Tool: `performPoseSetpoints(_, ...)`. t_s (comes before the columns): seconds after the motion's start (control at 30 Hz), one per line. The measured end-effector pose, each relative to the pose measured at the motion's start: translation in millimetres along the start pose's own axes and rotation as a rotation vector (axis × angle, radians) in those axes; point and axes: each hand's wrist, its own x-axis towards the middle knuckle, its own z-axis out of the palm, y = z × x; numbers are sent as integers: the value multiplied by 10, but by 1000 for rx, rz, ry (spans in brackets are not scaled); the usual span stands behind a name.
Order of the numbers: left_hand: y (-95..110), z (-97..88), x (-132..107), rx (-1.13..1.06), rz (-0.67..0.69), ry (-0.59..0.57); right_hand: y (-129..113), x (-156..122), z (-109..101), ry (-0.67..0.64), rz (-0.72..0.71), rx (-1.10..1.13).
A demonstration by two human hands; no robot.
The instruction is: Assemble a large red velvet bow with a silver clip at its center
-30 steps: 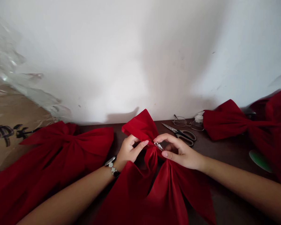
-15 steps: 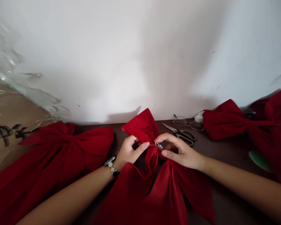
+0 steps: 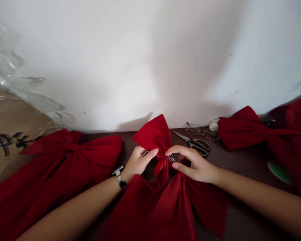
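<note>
A big red fabric bow (image 3: 165, 204) lies in front of me on the dark brown table (image 3: 240, 160), one loop standing up toward the wall. My left hand (image 3: 137, 161), with a watch on its wrist, pinches the gathered middle of the bow from the left. My right hand (image 3: 193, 162) is closed from the right on a small silver metal clip (image 3: 169, 158) sitting at the bow's pinched centre. The fingertips of both hands almost meet at that knot.
A finished red bow (image 3: 65, 160) lies at the left, more red bows (image 3: 266, 134) at the right. Scissors (image 3: 195, 144) and a pair of glasses (image 3: 203, 131) lie by the white wall. A cardboard box under clear plastic (image 3: 10, 134) stands far left. A green object (image 3: 278, 170) lies near the right.
The upright loop of the bow has risen and swung slightly right. Both hands have closed in tighter on the centre, and the right fingers have curled further over the clip.
</note>
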Motion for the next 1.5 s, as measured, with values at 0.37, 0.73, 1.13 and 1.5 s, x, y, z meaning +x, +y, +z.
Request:
performPoseSetpoints(0.37, 47, 5, -45, 32, 34, 27, -26, 7, -16, 6, 31, 54)
performPoseSetpoints(0.73, -27, 1, -25, -41, 33, 56, 21, -78, 37, 149, -89, -308)
performPoseSetpoints(1.13, 39, 98, -112, -114, 123, 117, -181, -69, 44, 192, -311, -845)
performPoseSetpoints(1.5, -98, 88, -36, -212, 7, 148, -157, -40, 22, 135, -270, -847)
